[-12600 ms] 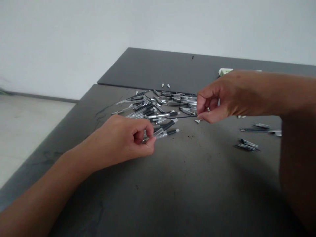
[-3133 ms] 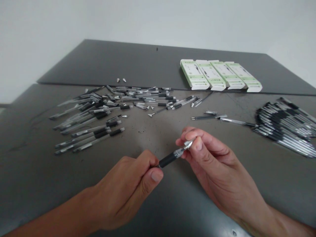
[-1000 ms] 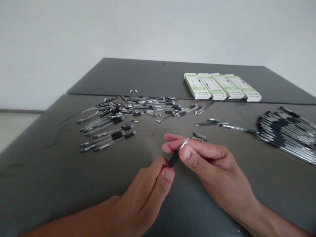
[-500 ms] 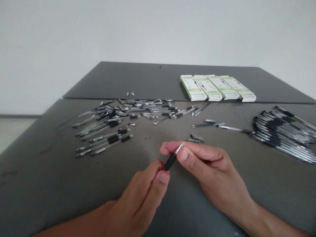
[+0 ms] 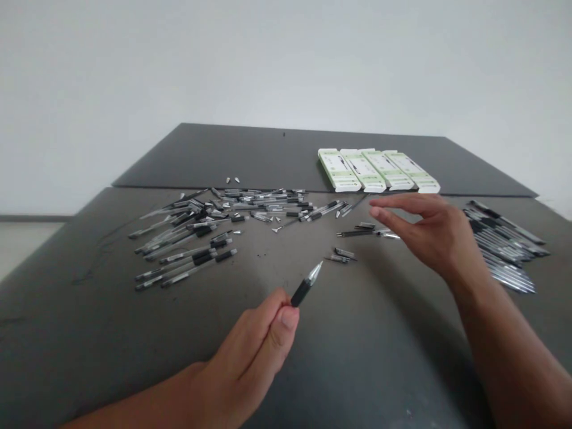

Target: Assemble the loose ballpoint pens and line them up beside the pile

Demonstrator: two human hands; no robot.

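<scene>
My left hand (image 5: 257, 345) is closed around a pen (image 5: 304, 291). The pen's black grip and silvery cone tip stick out past the thumb, pointing up and to the right; the rest of its barrel is hidden in the fist. Off to the right, my right hand (image 5: 435, 235) hovers over the table, thumb and forefinger apart with nothing between them. Below its fingertips lie several dark refills (image 5: 353, 233) and clear-and-silver pen parts (image 5: 388, 234). A few short pen caps (image 5: 344, 252) rest nearer to the held pen.
Across the left and middle of the dark table (image 5: 111, 351) spreads a loose heap of pen barrels (image 5: 196, 226). Two small cone tips (image 5: 233, 180) lie beyond it. Several flat green-and-white boxes (image 5: 375, 171) sit at the back. Pens (image 5: 504, 247) are fanned out on the right.
My right hand has left the pen's tip and moved up and right, its fingers parting. The left hand keeps the pen, nearly unmoved. The view has shifted slightly.
</scene>
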